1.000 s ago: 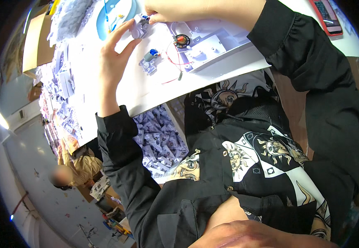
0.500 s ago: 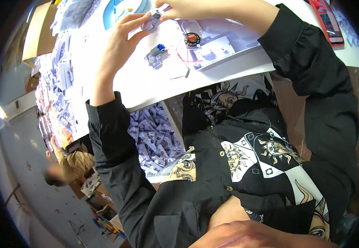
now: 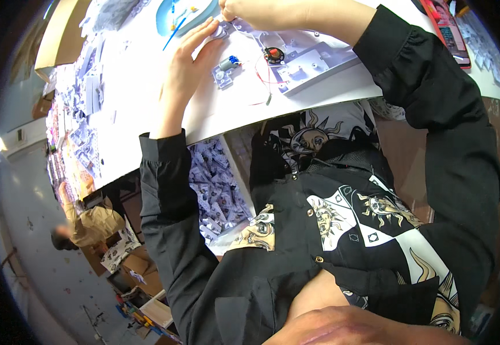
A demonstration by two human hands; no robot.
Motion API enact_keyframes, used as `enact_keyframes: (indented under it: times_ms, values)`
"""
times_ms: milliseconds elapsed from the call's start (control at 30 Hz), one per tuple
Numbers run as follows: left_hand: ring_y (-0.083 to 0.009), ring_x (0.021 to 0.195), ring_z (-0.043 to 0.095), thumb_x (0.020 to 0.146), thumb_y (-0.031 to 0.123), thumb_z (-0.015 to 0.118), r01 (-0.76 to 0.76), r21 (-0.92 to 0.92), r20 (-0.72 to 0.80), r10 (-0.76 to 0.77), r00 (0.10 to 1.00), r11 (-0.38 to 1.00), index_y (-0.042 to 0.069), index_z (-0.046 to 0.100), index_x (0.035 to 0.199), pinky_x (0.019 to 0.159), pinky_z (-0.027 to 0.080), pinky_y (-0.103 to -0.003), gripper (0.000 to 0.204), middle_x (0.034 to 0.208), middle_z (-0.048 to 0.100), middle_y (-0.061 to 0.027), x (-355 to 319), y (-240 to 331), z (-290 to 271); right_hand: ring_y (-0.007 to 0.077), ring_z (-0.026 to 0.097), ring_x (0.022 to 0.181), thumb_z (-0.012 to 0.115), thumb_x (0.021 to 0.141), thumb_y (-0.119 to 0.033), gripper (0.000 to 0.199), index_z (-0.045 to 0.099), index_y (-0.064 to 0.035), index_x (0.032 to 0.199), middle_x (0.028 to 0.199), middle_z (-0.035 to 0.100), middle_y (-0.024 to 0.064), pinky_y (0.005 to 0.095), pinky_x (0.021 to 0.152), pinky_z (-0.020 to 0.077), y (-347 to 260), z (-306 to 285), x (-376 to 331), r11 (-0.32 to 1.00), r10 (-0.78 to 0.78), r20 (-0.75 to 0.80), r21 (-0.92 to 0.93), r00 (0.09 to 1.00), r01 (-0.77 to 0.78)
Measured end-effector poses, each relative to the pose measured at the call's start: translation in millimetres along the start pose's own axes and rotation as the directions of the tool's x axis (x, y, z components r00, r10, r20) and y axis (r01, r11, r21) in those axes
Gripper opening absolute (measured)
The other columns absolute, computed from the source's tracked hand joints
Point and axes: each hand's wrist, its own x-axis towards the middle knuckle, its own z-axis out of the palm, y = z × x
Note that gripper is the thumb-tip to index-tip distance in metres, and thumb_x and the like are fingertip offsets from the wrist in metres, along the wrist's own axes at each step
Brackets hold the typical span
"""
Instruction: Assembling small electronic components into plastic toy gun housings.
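My left hand [image 3: 185, 64] reaches over the white table, its thumb and fingers closed on a small grey plastic part [image 3: 221, 33]. Close against it at the top edge is my right hand [image 3: 256, 12], fingers curled in; what its fingertips grip is hidden. Just below the held part lies a grey motor unit [image 3: 226, 72] with a blue end. To the right rests a white plastic housing [image 3: 310, 68], with a round black speaker [image 3: 274, 56] and thin red wires beside it.
A light blue dish [image 3: 162, 17] holds small bits, and a thin blue stick [image 3: 174, 34] crosses its rim. Grey parts [image 3: 92, 95] pile up at left; more fill a box [image 3: 218, 190] below the table. A red-edged phone [image 3: 447, 31] lies right. Another person [image 3: 97, 221] works far left.
The view has shifted slightly. Both hands sit nearer the top edge, with the grey part still in the left. A blue stick now shows slanting over the dish's rim.
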Motion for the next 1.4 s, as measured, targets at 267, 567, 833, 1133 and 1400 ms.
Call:
enact_keyframes:
  times_ms: [267,567,833,1133,1400]
  values:
    - [-0.0154,0.099,0.066,0.094,0.008,0.063,0.288,-0.341,0.066,-0.283,0.957,0.895,0.007,0.065,0.123,0.091,0.049,-0.029,0.030,0.102,0.072,-0.0096,17.6,-15.0,-0.6,0.0304,0.060,0.104,0.078,0.074,-0.029,0.035,0.072,-0.0049,0.099,0.101,0.066,0.0166,0.0407,0.090,0.0481,6.6,9.3,33.6,0.990,-0.102,0.052,-0.095,0.993,0.107]
    - [-0.0226,0.103,0.068,0.090,0.008,0.066,0.199,-0.083,-0.039,-0.203,0.978,0.976,0.000,0.056,0.120,0.089,0.051,-0.033,0.033,0.103,0.070,-0.0149,17.6,-5.6,-1.1,0.0333,0.063,0.092,0.068,0.076,-0.017,0.023,0.070,-0.0032,0.095,0.094,0.066,0.0182,0.0456,0.082,0.0479,-7.1,6.3,38.9,0.990,-0.136,-0.064,0.023,0.989,0.137]
    - [-0.0264,0.099,0.068,0.093,0.011,0.064,0.054,0.171,-0.065,-0.043,0.997,0.984,0.005,0.057,0.123,0.085,0.051,-0.035,0.031,0.110,0.065,-0.0136,40.6,5.1,-7.8,0.0285,0.064,0.099,0.073,0.078,-0.022,0.021,0.073,-0.0091,0.095,0.093,0.069,0.0076,0.0481,0.092,0.0452,14.3,19.3,42.7,0.887,-0.331,-0.164,-0.390,0.929,0.247]
    - [-0.0190,0.094,0.066,0.095,0.018,0.063,0.035,0.138,-0.197,-0.007,0.980,0.990,0.011,0.061,0.128,0.085,0.053,-0.029,0.033,0.107,0.065,-0.0107,112.2,40.2,-31.7,0.0317,0.055,0.112,0.073,0.077,-0.052,0.059,0.066,-0.0079,0.116,0.109,0.064,0.0168,0.0394,0.094,0.0458,77.9,-49.5,0.1,0.990,0.137,-0.151,0.054,0.979,-0.131]
    - [-0.0110,0.082,0.067,0.090,0.018,0.070,0.181,-0.007,0.028,-0.181,0.983,0.983,0.004,0.064,0.122,0.075,0.052,-0.024,0.035,0.087,0.070,-0.0078,137.2,42.8,5.7,0.0291,0.066,0.089,0.067,0.082,-0.021,0.021,0.069,-0.0074,0.097,0.094,0.069,0.0140,0.0377,0.078,0.0513,109.6,-2.1,-22.7,0.891,0.437,-0.146,0.207,0.888,-0.404]
